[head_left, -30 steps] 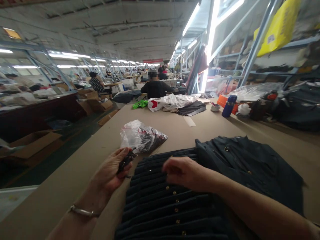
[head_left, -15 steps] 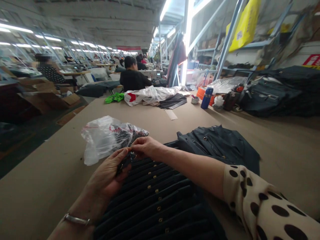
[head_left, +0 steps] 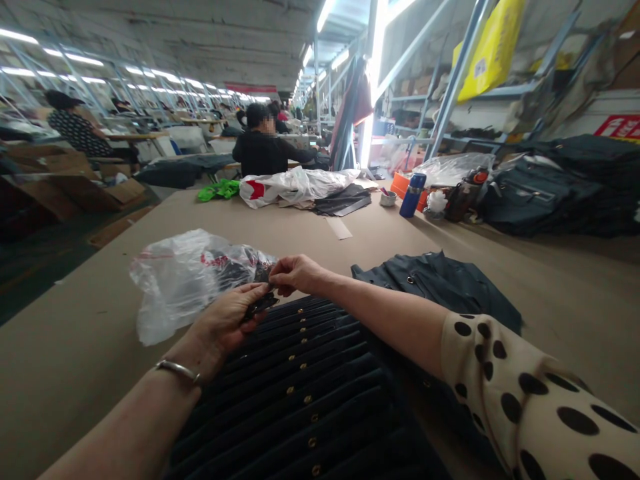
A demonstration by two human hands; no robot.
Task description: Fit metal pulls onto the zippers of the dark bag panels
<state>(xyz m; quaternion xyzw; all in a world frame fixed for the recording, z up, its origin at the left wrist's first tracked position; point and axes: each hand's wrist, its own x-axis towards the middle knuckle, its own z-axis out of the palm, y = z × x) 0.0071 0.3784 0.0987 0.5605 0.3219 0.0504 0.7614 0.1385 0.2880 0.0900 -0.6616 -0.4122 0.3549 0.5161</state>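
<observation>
My left hand (head_left: 227,321) is cupped around a small bunch of dark pieces (head_left: 260,305), its fingers closed on them. My right hand (head_left: 295,273) pinches one small dark piece at the top of that bunch, thumb and forefinger pressed together. Both hands hover over a stack of dark navy garments (head_left: 305,393) with rows of brass snaps, lying on the brown table (head_left: 75,360). Just behind my hands lies a clear plastic bag (head_left: 185,280) holding more dark pieces. A single dark garment (head_left: 440,287) lies to the right of the stack.
Farther along the table are a white plastic bag (head_left: 295,187), dark fabric, a green cloth (head_left: 217,191), a blue bottle (head_left: 414,195) and a small cup. Piled dark garments (head_left: 565,187) line the right side under metal shelving. People sit at tables beyond; cardboard boxes stand on the left.
My right hand left the garment stack and came to my left hand, pinching a piece from the bunch. The view swung left and lower.
</observation>
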